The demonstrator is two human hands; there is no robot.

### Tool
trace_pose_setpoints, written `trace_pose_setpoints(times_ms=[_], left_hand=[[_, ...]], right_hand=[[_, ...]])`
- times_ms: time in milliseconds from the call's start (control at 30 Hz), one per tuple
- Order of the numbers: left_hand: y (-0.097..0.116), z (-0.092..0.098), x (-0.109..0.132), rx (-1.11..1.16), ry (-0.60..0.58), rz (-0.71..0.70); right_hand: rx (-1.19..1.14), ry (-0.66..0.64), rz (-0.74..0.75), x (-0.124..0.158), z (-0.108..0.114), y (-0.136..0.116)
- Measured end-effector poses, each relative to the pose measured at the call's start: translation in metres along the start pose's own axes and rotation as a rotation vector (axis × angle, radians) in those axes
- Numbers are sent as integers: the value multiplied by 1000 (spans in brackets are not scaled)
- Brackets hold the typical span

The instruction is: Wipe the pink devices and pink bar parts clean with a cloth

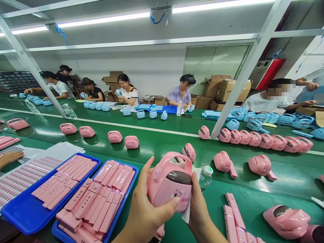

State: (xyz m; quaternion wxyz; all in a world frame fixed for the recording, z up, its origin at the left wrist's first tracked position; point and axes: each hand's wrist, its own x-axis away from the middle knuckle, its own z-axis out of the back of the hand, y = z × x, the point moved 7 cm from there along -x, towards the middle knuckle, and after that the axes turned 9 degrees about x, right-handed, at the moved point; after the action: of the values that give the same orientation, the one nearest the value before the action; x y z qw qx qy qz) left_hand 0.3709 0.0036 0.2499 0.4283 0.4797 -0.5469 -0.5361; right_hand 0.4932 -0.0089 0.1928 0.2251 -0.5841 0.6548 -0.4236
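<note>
Hands (148,209) w/ pink unit (172,189), grn tbl (253,192), wall (152,64)

Clear plastic green-capped bottle (206,177), five o'clock; brown cardboard boxes (231,91), two o'clock; long white tube light (101,20), eleven o'clock.

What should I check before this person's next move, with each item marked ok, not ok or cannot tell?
1. Grip on the pink handled housing: ok; it sits between the left hand and right hand.
2. Printed graphic in view: ok; it faces the camera, below the dark window.
3. Back of the housing unmarked: cannot tell; it faces away.
4. White cloth or paper at the right hand: ok, present; cannot tell which material.
5. Clear plastic bottle capped: ok; it is close beside the right hand.
6. Space between the forearms free of parts: not ok; another pink piece shows there.
</note>
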Motion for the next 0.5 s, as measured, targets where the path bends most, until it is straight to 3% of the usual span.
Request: trace_pose_setpoints(times_ms=[133, 267, 400, 500], left_hand=[[-28, -12, -6, 407, -161, 288], [-71, -14, 4, 542, -92, 756], [-86, -22, 7, 748, 14, 868], [-92, -32, 4, 940, 65, 875]], right_hand=[[315, 144, 66, -8, 13, -21], [538, 30, 97, -20, 10, -44], [749, 46, 238, -15, 6, -47], [870, 125, 412, -5, 4, -28]])
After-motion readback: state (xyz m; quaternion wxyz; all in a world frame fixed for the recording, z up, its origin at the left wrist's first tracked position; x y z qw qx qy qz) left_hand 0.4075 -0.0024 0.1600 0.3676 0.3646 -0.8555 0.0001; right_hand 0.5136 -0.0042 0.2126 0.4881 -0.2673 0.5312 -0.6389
